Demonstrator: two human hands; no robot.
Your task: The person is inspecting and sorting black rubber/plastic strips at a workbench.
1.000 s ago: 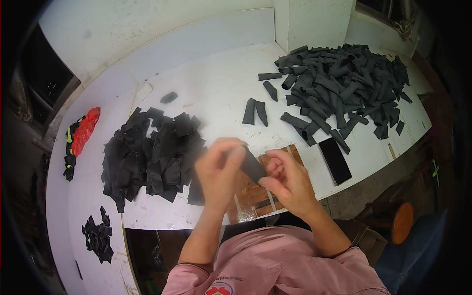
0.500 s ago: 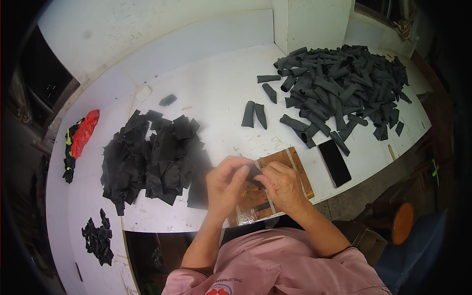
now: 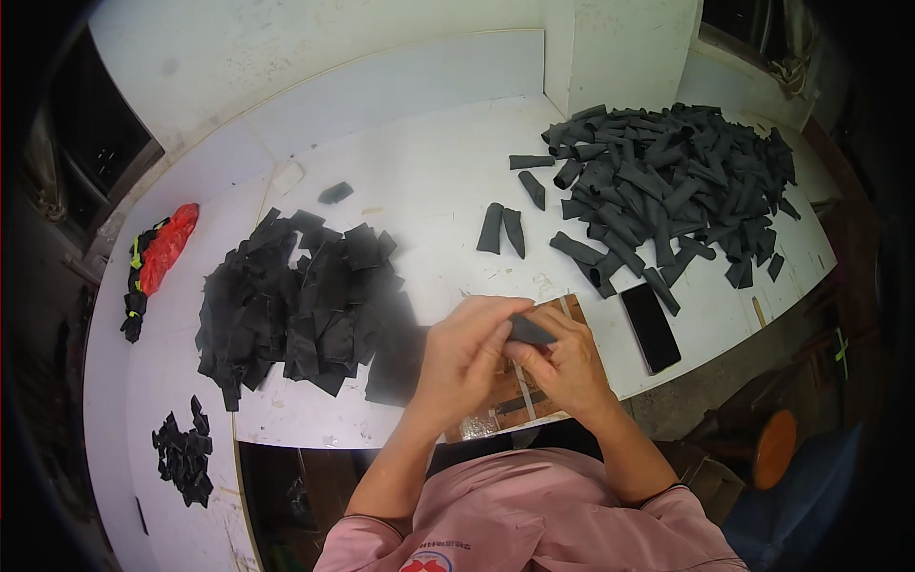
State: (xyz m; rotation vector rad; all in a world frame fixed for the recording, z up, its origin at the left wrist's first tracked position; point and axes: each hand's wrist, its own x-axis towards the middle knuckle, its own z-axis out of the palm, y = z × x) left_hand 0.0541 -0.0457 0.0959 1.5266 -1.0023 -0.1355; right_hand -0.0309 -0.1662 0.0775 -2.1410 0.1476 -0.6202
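Between both hands, over a brown wooden board [image 3: 570,307], is a small dark grey fabric tube [image 3: 530,330]. My left hand [image 3: 465,351] pinches its left end with thumb and fingers. My right hand [image 3: 569,367] is curled round the other side, its thumb pressed below the tube. The fingers cover part of the tube. To the left of my left hand lies a large pile of flat black fabric pieces [image 3: 319,310]. A big heap of dark grey tubes [image 3: 667,181] lies at the far right, with a few loose tubes [image 3: 489,229] beside it.
A dark phone [image 3: 650,329] lies right of the board on the white table [image 3: 429,181]. At the far left are a red plastic bag [image 3: 172,248] and a small pile of black scraps [image 3: 184,456]. A round wooden stool [image 3: 775,448] stands beyond the table edge.
Both hands have shifted slightly right relative to the board. The tube's grey side now faces up between them, where a darker piece showed before. The whole view has moved a little.
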